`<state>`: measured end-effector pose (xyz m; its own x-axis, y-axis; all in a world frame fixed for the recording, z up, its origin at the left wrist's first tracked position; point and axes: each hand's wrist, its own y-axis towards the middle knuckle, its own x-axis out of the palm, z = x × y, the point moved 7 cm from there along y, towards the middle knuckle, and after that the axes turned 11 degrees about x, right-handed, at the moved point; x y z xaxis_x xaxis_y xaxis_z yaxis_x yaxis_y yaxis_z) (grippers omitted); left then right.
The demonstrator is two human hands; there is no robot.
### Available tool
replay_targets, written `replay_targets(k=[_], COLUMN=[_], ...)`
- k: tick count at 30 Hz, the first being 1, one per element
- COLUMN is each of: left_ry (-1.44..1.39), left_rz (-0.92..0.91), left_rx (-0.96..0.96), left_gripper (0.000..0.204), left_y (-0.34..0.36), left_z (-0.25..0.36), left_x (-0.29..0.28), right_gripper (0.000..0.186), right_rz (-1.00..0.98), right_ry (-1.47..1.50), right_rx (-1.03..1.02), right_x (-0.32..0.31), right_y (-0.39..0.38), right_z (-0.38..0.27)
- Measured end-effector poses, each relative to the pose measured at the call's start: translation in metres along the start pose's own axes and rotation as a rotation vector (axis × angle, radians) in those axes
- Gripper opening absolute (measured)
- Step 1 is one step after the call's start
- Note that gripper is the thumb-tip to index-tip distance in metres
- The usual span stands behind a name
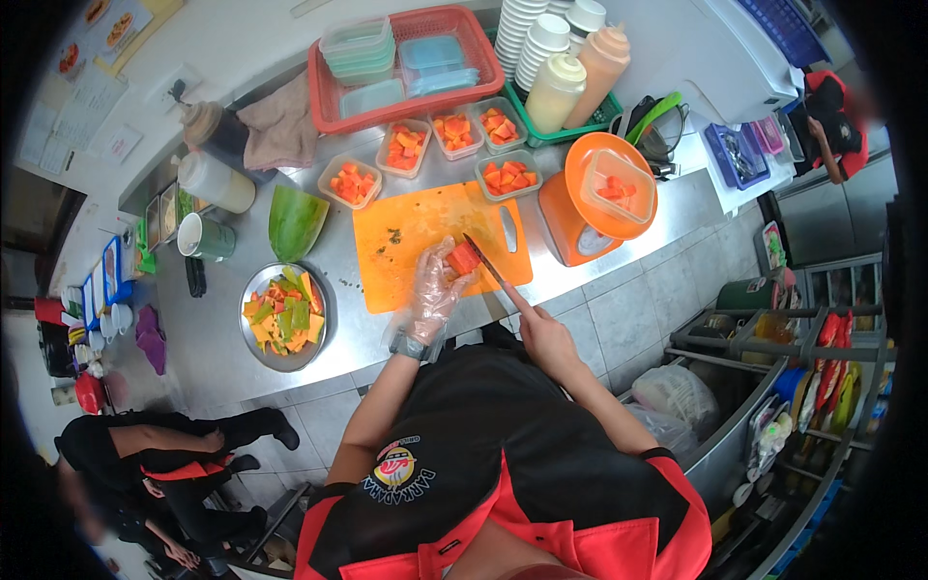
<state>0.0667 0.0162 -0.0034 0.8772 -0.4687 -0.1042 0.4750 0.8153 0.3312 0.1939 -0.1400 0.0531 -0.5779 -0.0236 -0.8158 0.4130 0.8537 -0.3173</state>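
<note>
My left hand (433, 290), in a clear plastic glove, grips a red papaya piece (462, 257) over the orange cutting board (382, 275). My bare right hand (546, 343) is closed on the handle of a knife (488, 266), its blade at the piece's right side. Several tubs of cubed papaya (406, 150) line the back of the board. To its right is an orange scale (570, 232) bearing another tub (619, 193). To its left are a green-skinned fruit piece (295, 222) and a steel plate (266, 348) of peels and trimmings.
A red basket of lids and containers (338, 121), a green tray with cups and squeeze bottles (559, 92), more bottles (213, 184) and a cloth (280, 130) surround the work. Seated co-workers (164, 445) are at lower left; another (831, 126) is at right. Shelving (725, 348) stands beside me.
</note>
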Motion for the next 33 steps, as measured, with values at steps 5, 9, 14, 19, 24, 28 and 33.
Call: replay_targets(k=[5, 9, 14, 19, 24, 28, 33], left_ry=[-0.034, 0.029, -0.064, -0.242, -0.216, -0.225, -0.229], left_rz=[0.025, -0.015, 0.043, 0.141, 0.127, 0.129, 0.155], left_rx=[-0.028, -0.017, -0.146, -0.219, -0.199, -0.195, -0.203], left_gripper=[0.066, 0.067, 0.061, 0.058, 0.056, 0.057, 0.057], left_y=[-0.002, 0.0, -0.008, -0.019, -0.021, -0.022, -0.022], left_z=[-0.003, 0.001, 0.002, -0.004, -0.005, -0.007, -0.01], left_x=[0.001, -0.003, -0.009, -0.011, -0.008, -0.006, -0.006], right_gripper=[0.078, 0.079, 0.078, 0.078, 0.078, 0.078, 0.076], right_rz=[-0.086, -0.067, -0.033, -0.045, -0.011, -0.063, -0.101], right_ry=[-0.148, -0.114, -0.041, -0.054, -0.048, -0.021, -0.08], right_rx=[0.08, 0.021, -0.016, 0.001, -0.027, -0.022, 0.026], right_x=[0.023, 0.011, -0.008, -0.001, 0.0, 0.022, 0.022], right_y=[0.01, 0.014, 0.004, 0.0, -0.003, 0.005, 0.014], right_z=[0.006, -0.003, -0.013, -0.009, -0.011, -0.001, -0.005])
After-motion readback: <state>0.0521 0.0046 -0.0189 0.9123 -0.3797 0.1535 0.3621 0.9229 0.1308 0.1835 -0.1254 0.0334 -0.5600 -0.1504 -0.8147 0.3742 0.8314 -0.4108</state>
